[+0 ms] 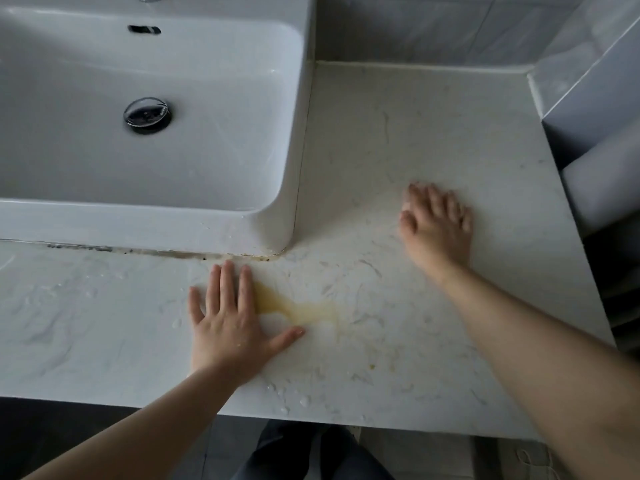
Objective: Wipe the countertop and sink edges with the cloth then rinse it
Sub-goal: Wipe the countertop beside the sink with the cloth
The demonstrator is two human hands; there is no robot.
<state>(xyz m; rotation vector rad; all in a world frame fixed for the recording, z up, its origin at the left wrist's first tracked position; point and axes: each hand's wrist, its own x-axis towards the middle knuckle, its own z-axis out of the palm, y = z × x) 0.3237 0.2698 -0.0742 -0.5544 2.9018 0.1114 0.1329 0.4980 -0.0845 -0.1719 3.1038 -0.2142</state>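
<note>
Item, countertop (415, 133) — pale veined stone, wet in patches, carrying both hands. Left hand (228, 323): lying flat, palm down, fingers straight and fanned wide, thumb swung out to the side; it is gripping nothing. A yellow stain (298, 308) is sitting in the crook between its forefinger and thumb and trailing off past the thumb tip; the hand is probably bracing there, or feeling out the mess ahead of wiping. Just beyond its fingertips a dark grimy seam (138, 250) is running along the foot of the sink (138, 223), with the sink's front rim rising directly past that. Right hand (438, 226): motion-blurred, palm down, fingers pointing away and lying close together, slightly bent at the tips, pressing or sliding on the stone well apart from the left thumb; nothing held is showing under it. Cloth: not showing anywhere in view — whether a thin white one is lying beneath either palm cannot be told. Water droplets (294, 400) are beading behind the left wrist, near the counter's front edge. Drain plug (147, 114) is sitting in the basin, far beyond the left fingertips. Judgement: wiping is looking barely begun, with stain, seam grime and drops all present; the next move is calling for the cloth in hand, passes along seam and rim, then rinsing
</note>
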